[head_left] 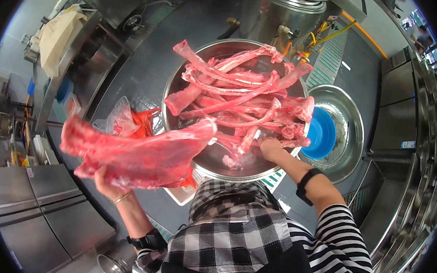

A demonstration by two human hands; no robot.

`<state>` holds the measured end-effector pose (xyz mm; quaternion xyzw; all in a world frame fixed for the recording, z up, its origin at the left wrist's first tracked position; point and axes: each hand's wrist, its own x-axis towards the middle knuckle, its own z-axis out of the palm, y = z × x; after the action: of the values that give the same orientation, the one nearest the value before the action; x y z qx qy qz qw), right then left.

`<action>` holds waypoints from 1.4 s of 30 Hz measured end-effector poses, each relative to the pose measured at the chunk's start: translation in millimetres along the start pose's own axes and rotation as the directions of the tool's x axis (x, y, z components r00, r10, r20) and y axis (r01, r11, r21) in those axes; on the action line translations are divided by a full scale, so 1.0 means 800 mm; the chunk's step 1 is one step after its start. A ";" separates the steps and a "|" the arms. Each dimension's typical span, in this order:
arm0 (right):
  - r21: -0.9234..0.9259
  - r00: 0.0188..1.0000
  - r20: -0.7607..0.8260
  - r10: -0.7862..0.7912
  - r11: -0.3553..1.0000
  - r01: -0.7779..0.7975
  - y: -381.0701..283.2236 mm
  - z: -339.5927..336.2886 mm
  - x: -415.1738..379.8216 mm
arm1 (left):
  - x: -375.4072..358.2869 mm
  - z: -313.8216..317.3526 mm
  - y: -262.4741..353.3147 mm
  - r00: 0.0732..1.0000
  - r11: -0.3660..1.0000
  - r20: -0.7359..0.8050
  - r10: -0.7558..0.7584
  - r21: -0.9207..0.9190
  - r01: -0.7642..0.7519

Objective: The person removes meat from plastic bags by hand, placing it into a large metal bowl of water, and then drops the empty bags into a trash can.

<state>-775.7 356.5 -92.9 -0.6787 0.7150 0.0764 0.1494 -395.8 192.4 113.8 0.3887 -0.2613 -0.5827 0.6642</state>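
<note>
Overlapping the basin (236, 179) edge, meat slab (136, 153) clamped in fingers of left hand (109, 183), right hand (271, 149) angled inside, finger state indeterminable.

Glossy metal bowl (211, 159); smooth plastic basin (322, 133).

A monochrome checked garment (242, 224), striped right sleeve (342, 244), black wristbands (306, 186) and thin bracelet (123, 197) are worn.
</note>
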 end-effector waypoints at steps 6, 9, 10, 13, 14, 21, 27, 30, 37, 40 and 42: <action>0.162 0.947 0.276 -0.164 0.979 0.123 -0.066 -0.126 -0.031 | -0.014 -0.086 0.052 0.957 0.988 -0.250 0.147 -0.005 -0.153; 0.395 0.946 0.115 -0.303 0.888 0.236 -0.080 -0.167 -0.032 | -0.024 -0.114 0.061 0.927 0.980 -0.322 0.193 0.008 -0.201; 0.521 0.930 -0.032 -0.366 0.788 0.328 -0.083 -0.171 -0.029 | -0.025 -0.125 0.063 0.908 0.975 -0.359 0.216 0.025 -0.222; 0.907 0.951 0.081 -0.299 0.417 0.054 -0.116 -0.156 0.002 | -0.030 -0.153 0.064 0.897 0.978 -0.390 0.207 0.061 -0.199; 0.905 0.951 0.079 -0.298 0.421 0.057 -0.127 -0.151 0.011 | -0.036 -0.147 0.063 0.899 0.979 -0.390 0.199 0.046 -0.197; 0.675 0.984 0.057 -0.170 0.733 0.087 -0.144 -0.103 0.043 | -0.059 -0.163 0.053 0.903 0.992 -0.411 0.126 0.031 -0.124; -0.189 0.874 -0.478 -0.084 0.982 -0.009 -0.051 -0.157 0.097 | -0.066 -0.178 0.043 0.891 0.995 -0.441 0.103 0.050 -0.090; -0.167 0.973 -0.227 -0.026 0.986 -0.012 -0.042 -0.184 0.111 | -0.064 -0.187 0.040 0.895 0.997 -0.439 0.079 0.053 -0.062; -0.451 0.965 -0.252 0.068 0.874 -0.179 -0.080 -0.132 0.074 | -0.066 -0.150 0.038 0.868 0.994 -0.486 0.104 0.064 -0.084; -0.348 0.990 -0.139 0.016 0.935 -0.064 -0.106 -0.110 0.017 | -0.065 -0.167 0.039 0.865 0.995 -0.492 0.095 0.078 -0.064; -0.152 0.987 0.156 0.043 0.988 -0.019 -0.118 -0.120 -0.001 | -0.062 -0.180 0.040 0.865 0.995 -0.495 0.087 0.087 -0.051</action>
<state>-692.8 320.8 6.5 -0.6685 0.7037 0.1859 0.1531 -271.6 272.3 64.7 0.5395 -0.1158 -0.4290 0.7151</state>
